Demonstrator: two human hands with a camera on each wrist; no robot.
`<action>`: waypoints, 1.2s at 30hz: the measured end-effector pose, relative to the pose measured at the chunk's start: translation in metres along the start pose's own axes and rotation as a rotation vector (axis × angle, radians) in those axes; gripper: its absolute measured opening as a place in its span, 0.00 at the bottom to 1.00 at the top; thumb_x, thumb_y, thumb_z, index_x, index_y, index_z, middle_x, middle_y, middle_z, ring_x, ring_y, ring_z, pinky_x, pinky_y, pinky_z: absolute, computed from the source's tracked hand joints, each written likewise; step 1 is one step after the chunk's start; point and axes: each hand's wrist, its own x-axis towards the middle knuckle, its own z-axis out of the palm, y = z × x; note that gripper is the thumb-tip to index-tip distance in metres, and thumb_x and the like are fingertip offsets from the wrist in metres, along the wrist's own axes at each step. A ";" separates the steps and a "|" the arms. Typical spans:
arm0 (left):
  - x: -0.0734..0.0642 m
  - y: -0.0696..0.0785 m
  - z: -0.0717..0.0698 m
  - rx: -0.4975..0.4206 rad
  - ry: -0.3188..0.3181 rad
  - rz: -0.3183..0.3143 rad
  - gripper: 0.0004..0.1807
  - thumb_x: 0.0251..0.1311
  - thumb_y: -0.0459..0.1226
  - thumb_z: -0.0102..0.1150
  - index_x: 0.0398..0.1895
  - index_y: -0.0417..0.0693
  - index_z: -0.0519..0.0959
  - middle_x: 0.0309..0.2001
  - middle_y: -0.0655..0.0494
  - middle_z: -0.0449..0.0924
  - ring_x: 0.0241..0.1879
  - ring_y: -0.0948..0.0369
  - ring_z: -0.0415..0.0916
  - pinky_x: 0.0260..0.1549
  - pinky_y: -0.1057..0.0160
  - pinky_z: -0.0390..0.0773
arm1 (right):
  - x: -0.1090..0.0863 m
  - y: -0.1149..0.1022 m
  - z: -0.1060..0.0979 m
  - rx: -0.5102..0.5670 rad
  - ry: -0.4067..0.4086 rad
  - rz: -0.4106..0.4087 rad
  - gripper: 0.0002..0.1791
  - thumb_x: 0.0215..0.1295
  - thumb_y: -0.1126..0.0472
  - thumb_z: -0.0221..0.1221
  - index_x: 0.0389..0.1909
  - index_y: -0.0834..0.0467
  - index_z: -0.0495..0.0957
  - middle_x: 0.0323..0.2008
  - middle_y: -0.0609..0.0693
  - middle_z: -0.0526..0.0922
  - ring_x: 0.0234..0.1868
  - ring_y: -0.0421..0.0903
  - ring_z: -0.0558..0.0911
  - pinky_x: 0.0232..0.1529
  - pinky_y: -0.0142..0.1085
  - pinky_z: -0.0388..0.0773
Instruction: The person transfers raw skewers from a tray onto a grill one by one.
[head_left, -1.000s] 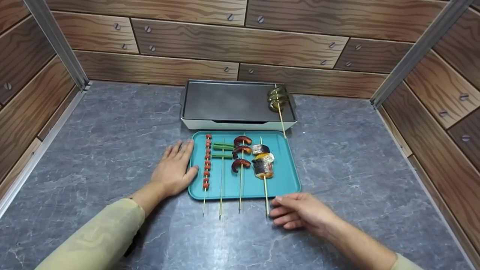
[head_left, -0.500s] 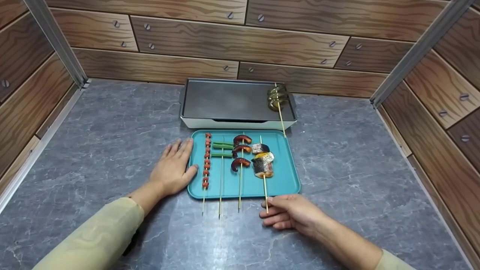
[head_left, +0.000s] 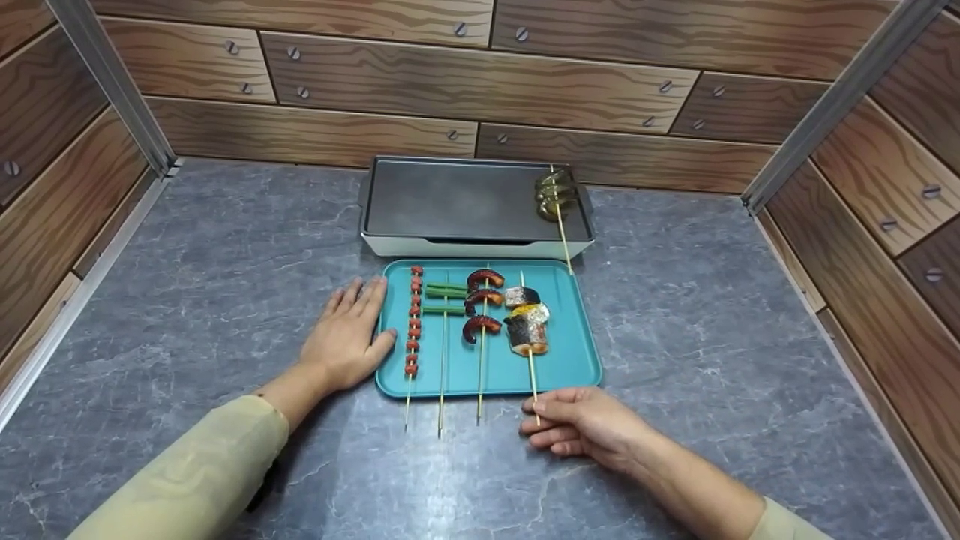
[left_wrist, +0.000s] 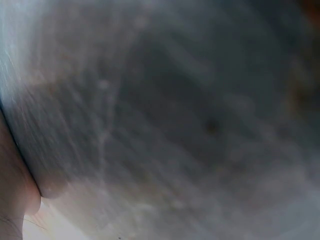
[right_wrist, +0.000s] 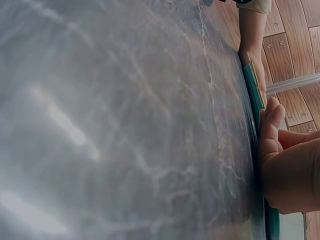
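My right hand [head_left: 589,421] pinches the bare stick end of a fish skewer [head_left: 526,330], whose silvery dark-skinned chunks and a yellow piece lie on a teal tray [head_left: 574,367]. Flat on the table, my left hand [head_left: 349,337] rests against the tray's left edge with its fingers straight. Left of the fish lie a skewer of curled reddish tentacle pieces [head_left: 482,325], a green-stick skewer [head_left: 444,310] and a skewer of small red pieces [head_left: 413,322]. In the right wrist view, the right hand [right_wrist: 287,160] is beside the tray edge; its fingertips are partly hidden. The left wrist view is mostly blurred.
Behind the tray stands a griddle [head_left: 457,199] with a dark flat plate and pale base. A skewer of dark green glossy pieces [head_left: 555,196] lies at its right end, the stick overhanging the front. Wood-patterned walls [head_left: 480,82] enclose the grey marbled table [head_left: 225,247].
My right hand has moved slightly left and taken the end of the fish skewer between thumb and fingers. The left hand stays at the tray's edge.
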 end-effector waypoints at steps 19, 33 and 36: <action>0.000 0.001 -0.002 -0.002 -0.008 -0.005 0.45 0.79 0.56 0.40 0.87 0.42 0.42 0.86 0.48 0.44 0.85 0.46 0.36 0.82 0.46 0.33 | -0.009 -0.011 0.000 0.004 0.051 -0.058 0.21 0.75 0.63 0.63 0.64 0.68 0.78 0.40 0.55 0.91 0.32 0.40 0.90 0.29 0.27 0.83; 0.000 0.001 -0.002 -0.001 -0.007 -0.002 0.45 0.79 0.56 0.40 0.87 0.42 0.41 0.86 0.48 0.43 0.85 0.45 0.35 0.82 0.46 0.33 | -0.015 -0.015 -0.004 -0.012 0.081 -0.085 0.23 0.76 0.62 0.62 0.67 0.68 0.77 0.39 0.54 0.91 0.32 0.39 0.89 0.29 0.27 0.83; 0.000 0.001 -0.002 -0.006 -0.001 0.001 0.45 0.79 0.56 0.40 0.87 0.42 0.42 0.86 0.47 0.44 0.85 0.45 0.36 0.82 0.46 0.33 | -0.016 -0.015 -0.005 -0.015 0.074 -0.095 0.24 0.76 0.62 0.62 0.68 0.69 0.76 0.39 0.53 0.91 0.32 0.39 0.89 0.29 0.27 0.83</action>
